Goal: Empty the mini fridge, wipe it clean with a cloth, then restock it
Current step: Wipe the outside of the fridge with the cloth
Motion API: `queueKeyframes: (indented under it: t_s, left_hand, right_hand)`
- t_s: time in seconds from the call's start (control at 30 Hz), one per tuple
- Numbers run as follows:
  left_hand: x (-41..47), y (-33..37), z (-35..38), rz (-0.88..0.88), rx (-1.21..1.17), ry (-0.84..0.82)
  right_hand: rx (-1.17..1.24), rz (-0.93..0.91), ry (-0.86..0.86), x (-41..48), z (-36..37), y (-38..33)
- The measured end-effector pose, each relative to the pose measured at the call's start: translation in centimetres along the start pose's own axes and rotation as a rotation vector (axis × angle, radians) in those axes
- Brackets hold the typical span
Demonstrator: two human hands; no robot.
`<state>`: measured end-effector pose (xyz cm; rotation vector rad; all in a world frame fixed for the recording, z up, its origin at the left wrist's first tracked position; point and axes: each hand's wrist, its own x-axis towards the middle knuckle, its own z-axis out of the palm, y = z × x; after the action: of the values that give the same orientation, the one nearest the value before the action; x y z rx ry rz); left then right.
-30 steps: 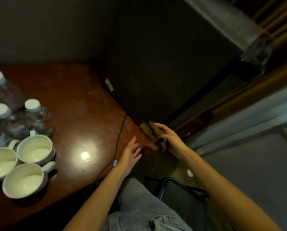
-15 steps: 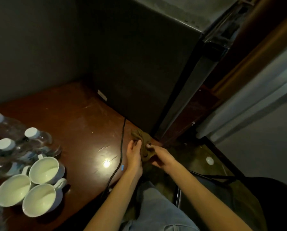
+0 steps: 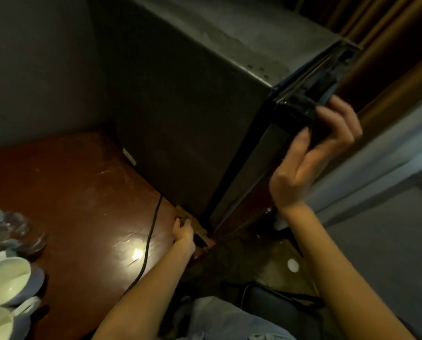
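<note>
In the head view, a dark grey mini fridge [image 3: 180,106] is seen standing on a reddish-brown wooden table [image 3: 82,192], set back against a grey wall. Its door [image 3: 266,153] is turned towards the right of the picture. A dark seam is seen between door and body, but whether the door is ajar cannot be told.

The upper near corner of the door is gripped by the right hand [image 3: 310,155]. The fingers [image 3: 337,111] are curled over the far side of the door's edge, and the thumb is laid along the near face.

The left hand [image 3: 183,231] is placed low down, at the table's edge just beside the fridge's bottom front corner. It is laid on a brown cloth [image 3: 184,214], which lies crumpled on the table and touches the foot of the fridge. The fingers are bent down onto the cloth. The hand is small and dim here, so whether the cloth is gripped or only pressed cannot be told.

A black cord [image 3: 151,231] is seen running from the fridge's base across the table, just left of the left hand. Two white cups [image 3: 6,280] are stood at the lower left edge, with capped plastic water bottles [image 3: 13,229] lying behind them, well apart from the fridge. Brown curtains [image 3: 389,33] are hung at the upper right. Grey-blue trousers and a dark seat are seen at the bottom.
</note>
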<state>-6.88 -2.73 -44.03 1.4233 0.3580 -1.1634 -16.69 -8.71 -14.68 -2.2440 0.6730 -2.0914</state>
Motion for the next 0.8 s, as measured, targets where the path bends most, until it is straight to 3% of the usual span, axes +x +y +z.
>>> queueKeyframes:
  t_s: [0.1,0.17,0.27,0.37,0.5,0.7,0.8]
  left_hand:
    - [-0.2,-0.1,0.2,0.003,-0.028,0.003]
    - [-0.7,-0.2,0.6,-0.001,-0.065,-0.024]
    - [-1.6,-0.3,1.1,0.003,-0.1,-0.041]
    - [-2.2,-0.3,0.8,0.01,-0.143,-0.063]
    - [-1.7,-0.2,0.4,0.058,-0.114,-0.026]
    - [-3.0,0.6,2.7,-0.003,-0.172,0.016]
    - [-5.5,1.5,3.5,0.07,-0.216,0.052]
  right_hand:
    - [-0.063,-0.131,-0.236,4.0,0.7,-1.8]
    - [-0.258,-0.136,-0.415,5.9,0.8,-3.1]
    - [-0.517,-0.18,-0.85,8.6,1.0,-3.8]
    - [-0.411,-0.133,-1.17,11.6,2.2,-3.5]
    - [-0.313,-0.04,-1.291,12.7,4.2,-3.0]
    - [-0.282,-0.037,-1.291,12.4,4.4,-2.5]
    - [-0.271,-0.035,-1.28,12.3,4.4,-2.4]
